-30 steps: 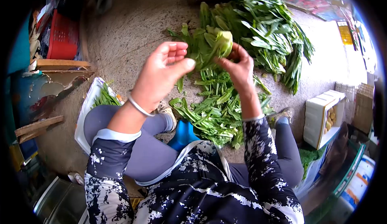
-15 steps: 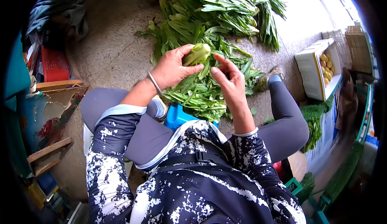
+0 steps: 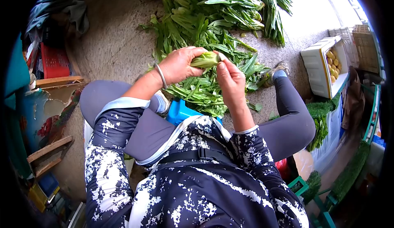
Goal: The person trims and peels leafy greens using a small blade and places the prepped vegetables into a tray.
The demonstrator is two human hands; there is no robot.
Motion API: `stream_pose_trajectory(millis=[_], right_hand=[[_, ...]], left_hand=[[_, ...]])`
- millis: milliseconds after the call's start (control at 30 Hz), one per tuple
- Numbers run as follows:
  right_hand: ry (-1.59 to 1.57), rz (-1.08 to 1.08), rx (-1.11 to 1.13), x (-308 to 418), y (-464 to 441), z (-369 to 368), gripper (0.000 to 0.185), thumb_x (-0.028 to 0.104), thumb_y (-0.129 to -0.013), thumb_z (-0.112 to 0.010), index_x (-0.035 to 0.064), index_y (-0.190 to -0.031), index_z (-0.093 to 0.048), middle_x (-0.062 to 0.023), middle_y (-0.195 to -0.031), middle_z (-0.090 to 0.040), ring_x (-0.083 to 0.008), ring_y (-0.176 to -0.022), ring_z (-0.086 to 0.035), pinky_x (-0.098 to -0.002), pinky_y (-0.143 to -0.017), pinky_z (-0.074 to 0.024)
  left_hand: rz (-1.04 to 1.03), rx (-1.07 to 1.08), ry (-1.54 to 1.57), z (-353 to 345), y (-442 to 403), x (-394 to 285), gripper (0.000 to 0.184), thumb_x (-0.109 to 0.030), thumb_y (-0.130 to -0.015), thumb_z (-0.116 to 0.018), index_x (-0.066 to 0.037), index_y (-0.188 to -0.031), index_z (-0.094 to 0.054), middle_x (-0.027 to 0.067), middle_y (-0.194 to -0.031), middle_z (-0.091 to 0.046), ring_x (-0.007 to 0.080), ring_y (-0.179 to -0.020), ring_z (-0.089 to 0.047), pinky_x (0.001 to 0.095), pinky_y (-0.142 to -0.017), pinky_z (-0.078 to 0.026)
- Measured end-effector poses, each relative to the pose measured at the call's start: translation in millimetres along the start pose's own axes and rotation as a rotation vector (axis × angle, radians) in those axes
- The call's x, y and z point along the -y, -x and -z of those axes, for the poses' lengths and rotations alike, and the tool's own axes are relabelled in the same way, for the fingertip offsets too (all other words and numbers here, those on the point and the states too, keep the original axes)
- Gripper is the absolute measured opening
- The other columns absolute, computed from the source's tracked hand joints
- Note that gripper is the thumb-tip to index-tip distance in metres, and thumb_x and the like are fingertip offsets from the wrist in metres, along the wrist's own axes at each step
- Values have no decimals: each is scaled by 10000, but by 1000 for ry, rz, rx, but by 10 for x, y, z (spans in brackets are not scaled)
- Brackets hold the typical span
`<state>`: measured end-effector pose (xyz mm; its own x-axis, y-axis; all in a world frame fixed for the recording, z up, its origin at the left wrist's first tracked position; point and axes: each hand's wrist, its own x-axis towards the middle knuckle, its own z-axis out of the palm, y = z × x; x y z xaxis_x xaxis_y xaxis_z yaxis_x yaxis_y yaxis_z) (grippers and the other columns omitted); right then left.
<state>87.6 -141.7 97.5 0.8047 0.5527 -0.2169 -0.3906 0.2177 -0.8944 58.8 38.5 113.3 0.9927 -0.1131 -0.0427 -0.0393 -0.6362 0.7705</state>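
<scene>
My left hand [image 3: 182,65] is wrapped around a pale green head of long-leaf lettuce [image 3: 205,59], its stem end turned to the right. At that end the fingertips of my right hand [image 3: 232,79] are pinched together, touching the stem. A small greyish thing shows at those fingertips, too small to make out. Loose green leaves [image 3: 201,98] lie beneath both hands, in front of a blue plastic stool or tub [image 3: 179,112] between my legs. Beyond my hands spreads a big pile of long-leaf lettuce [image 3: 230,10] on the concrete floor.
On the right, a white foam box [image 3: 318,65] holds several round yellowish potatoes [image 3: 333,67]. Beside it are plastic crates [image 3: 365,47] and strips of green artificial turf [image 3: 322,112]. To the left stand a red basket [image 3: 54,61] and wooden boards [image 3: 50,156].
My right hand has come in to the stem end, and its spread fingers have closed into a pinch. The lettuce head has tipped from pointing up and right to nearly level.
</scene>
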Motion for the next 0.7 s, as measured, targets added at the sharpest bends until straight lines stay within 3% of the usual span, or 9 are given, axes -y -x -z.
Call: stream_pose_trajectory(millis=[67,100,200,333,433,500,600,667,700], right_hand=[[-220,-107,96,64,0,24,345,188,-888,-480,18,-1188,-473,62,-632,-478,-16,-524,-398,-147,-451,-312],[-263,-198,23,61,-17,-15,359,247,-890,-469,30,-1176,-483,88,-543,-309,-21,-440,-265,-163,-390,-197],[-362,-148,-59,101,-56,-32,389,258,-866,-514,21,-1172,-481,89,-576,-364,-14,-456,-292,-158,-402,-217],[-115,-119,33,88,-97,-60,345,160,-795,-629,-8,-1083,-538,33,-771,-555,-8,-570,-420,-146,-479,-308],[-105,-141,60,66,-139,-25,200,142,-799,-622,-6,-923,-571,10,-766,-564,-30,-642,-475,-154,-539,-361],[-88,-88,32,113,-147,-100,167,157,-794,-630,13,-863,-582,27,-722,-554,-17,-597,-444,-151,-515,-341],[60,-100,-16,107,-179,-72,148,162,-788,-632,21,-800,-587,40,-681,-542,-13,-569,-428,-153,-505,-333],[109,-91,-13,110,-199,-65,152,165,-787,-627,18,-777,-590,37,-651,-533,-14,-558,-427,-157,-495,-333],[318,-73,-21,120,-211,-18,146,153,-774,-621,10,-763,-594,31,-630,-531,-26,-540,-433,-172,-488,-349]], left_hand=[[112,185,364,22,6,-16,456,-90,-665,-670,-72,-1095,-518,36,-947,-563,129,-854,-534,257,-745,-443],[174,242,515,22,3,3,491,-115,-698,-681,-53,-1142,-481,15,-964,-548,80,-864,-499,235,-754,-435],[302,265,555,86,4,-47,546,-152,-705,-700,-42,-1176,-447,22,-993,-540,92,-877,-501,239,-770,-434],[207,301,569,112,21,-55,575,-129,-657,-740,-47,-1146,-449,18,-997,-529,90,-886,-495,237,-775,-433],[274,317,731,99,35,27,474,-59,-670,-696,-56,-1068,-438,34,-943,-558,86,-837,-539,237,-767,-442],[246,303,952,112,34,44,426,-34,-694,-650,-33,-1065,-441,51,-959,-569,105,-856,-560,235,-774,-448],[323,326,1055,195,44,67,292,-64,-735,-612,-9,-995,-491,38,-860,-577,88,-779,-568,217,-716,-460],[333,338,1144,197,58,134,266,-106,-765,-587,-2,-988,-486,90,-858,-596,149,-798,-603,235,-727,-475],[342,330,1141,213,70,164,266,-106,-765,-587,-2,-988,-486,90,-858,-596,149,-798,-603,235,-727,-475]])
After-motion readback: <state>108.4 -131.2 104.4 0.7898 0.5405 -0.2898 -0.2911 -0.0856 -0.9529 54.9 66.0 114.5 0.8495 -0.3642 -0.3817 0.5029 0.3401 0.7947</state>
